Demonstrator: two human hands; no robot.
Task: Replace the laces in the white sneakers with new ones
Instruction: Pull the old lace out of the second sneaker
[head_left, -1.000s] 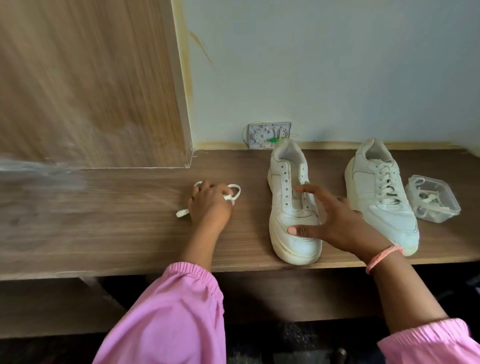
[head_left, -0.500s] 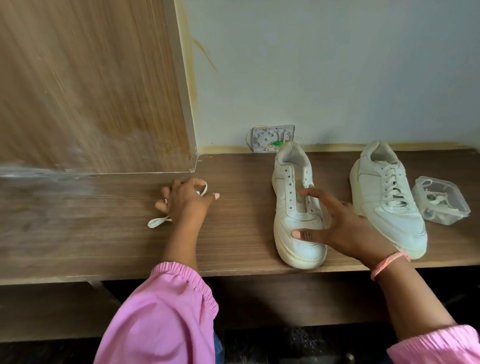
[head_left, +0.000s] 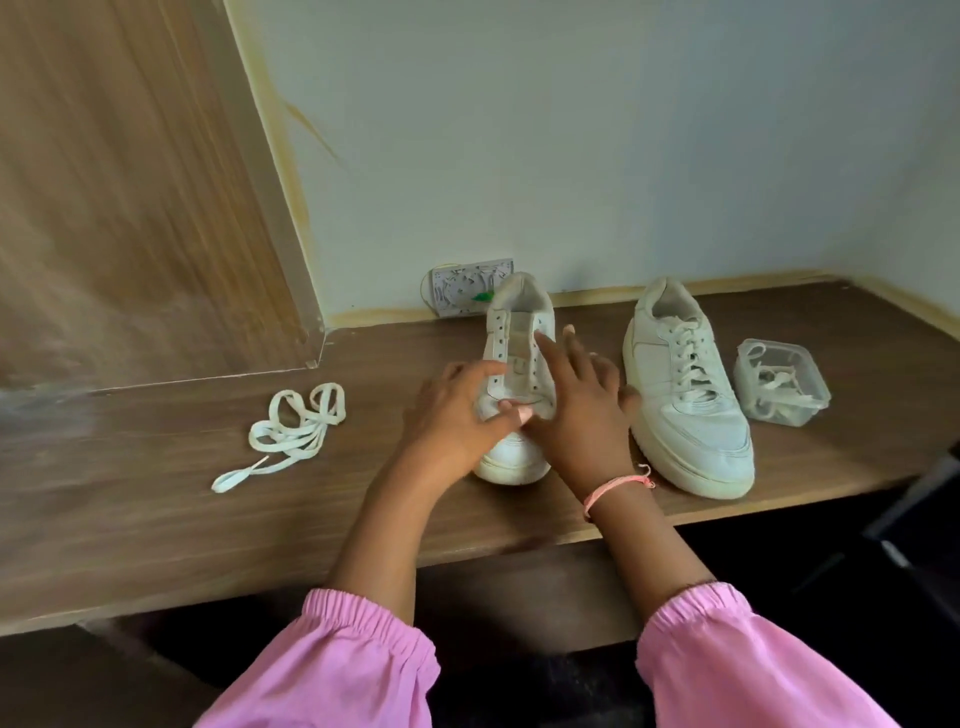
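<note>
We have both hands on the unlaced sneaker, which stands toe toward us near the front edge of the wooden desk, heel close to the back wall. Our left hand wraps the shoe's left side at the vamp, fingers curled over the eyelet row, thumb laid across the top. Our right hand covers the right side w/ fingers spread; index stretches up along the tongue, thumb meets the left thumb over the vamp. Both forearms come up from below the desk edge, pink sleeves pushed back, a pink wristband on the right wrist.

The removed lace lies loose in a pile well left of the shoe. Right of our hands, the laced sneaker sits just beside, then a clear plastic box w/ laces inside, near the desk's right end. Open desk room lies left, btw the lace pile and the wood panel.
</note>
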